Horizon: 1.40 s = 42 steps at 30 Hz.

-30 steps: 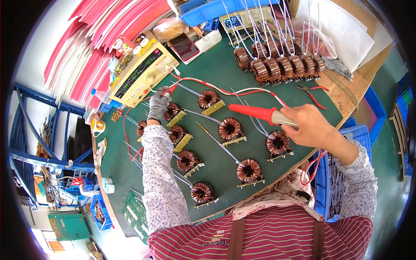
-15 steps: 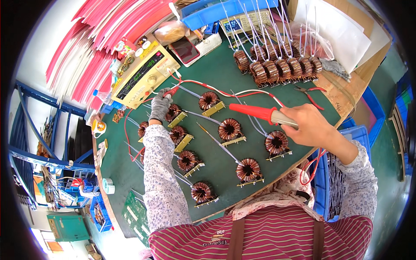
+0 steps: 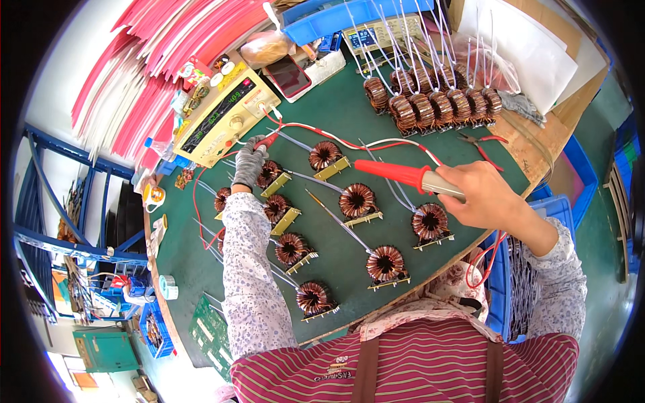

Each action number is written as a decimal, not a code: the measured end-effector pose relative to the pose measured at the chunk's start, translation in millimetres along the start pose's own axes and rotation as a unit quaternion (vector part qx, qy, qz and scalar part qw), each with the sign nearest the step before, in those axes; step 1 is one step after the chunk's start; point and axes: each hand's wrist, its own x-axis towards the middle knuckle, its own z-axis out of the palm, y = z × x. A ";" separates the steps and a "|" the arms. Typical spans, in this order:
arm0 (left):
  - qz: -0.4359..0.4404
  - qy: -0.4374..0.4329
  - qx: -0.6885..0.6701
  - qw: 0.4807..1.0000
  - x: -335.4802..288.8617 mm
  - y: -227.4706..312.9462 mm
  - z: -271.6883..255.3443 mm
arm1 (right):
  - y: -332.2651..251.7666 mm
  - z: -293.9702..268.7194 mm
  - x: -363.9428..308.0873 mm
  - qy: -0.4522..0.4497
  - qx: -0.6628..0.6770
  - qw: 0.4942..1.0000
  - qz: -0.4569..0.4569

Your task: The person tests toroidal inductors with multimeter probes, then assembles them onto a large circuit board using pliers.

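Note:
A grey glove covers my left hand (image 3: 250, 164), whose fingers are closed round a red clip (image 3: 270, 139) on a lead near the front of a cream meter. Just beside it sits a copper-wound toroid coil (image 3: 267, 177). My right hand (image 3: 487, 195) grips the pale handle of a red test probe (image 3: 393, 172). The probe points left, its tip near a coil (image 3: 325, 155) on a small yellowish board. Several more coils, such as this one (image 3: 357, 201), lie on the green mat with grey-sleeved wire leads stretched out.
The cream meter (image 3: 225, 114) with a lit display stands at the back left, a phone (image 3: 287, 76) beside it. Several coils (image 3: 440, 106) stand grouped at the back right. Red-handled pliers (image 3: 485, 148) lie near the right edge. A red and white cable (image 3: 336, 139) crosses the mat.

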 end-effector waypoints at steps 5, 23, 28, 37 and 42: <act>0.018 0.008 0.014 1.000 0.0 -1.1 0.3 | 0.6 1.3 -1.0 0.011 0.003 1.000 -0.007; -0.017 -0.019 -0.075 0.997 -8.2 13.7 -8.5 | -7.5 -19.8 -27.2 0.041 0.051 0.998 0.006; 0.082 -0.062 -0.140 0.985 -69.3 70.1 -7.3 | -18.0 -60.9 -81.7 0.018 0.157 0.987 0.040; 0.155 -0.219 -0.040 0.963 -159.4 136.2 59.9 | -27.4 -84.6 -188.3 -0.029 0.170 0.975 0.140; 0.293 -0.203 0.030 0.934 -128.0 119.5 107.3 | -33.2 -84.3 -210.8 -0.006 0.158 0.970 0.186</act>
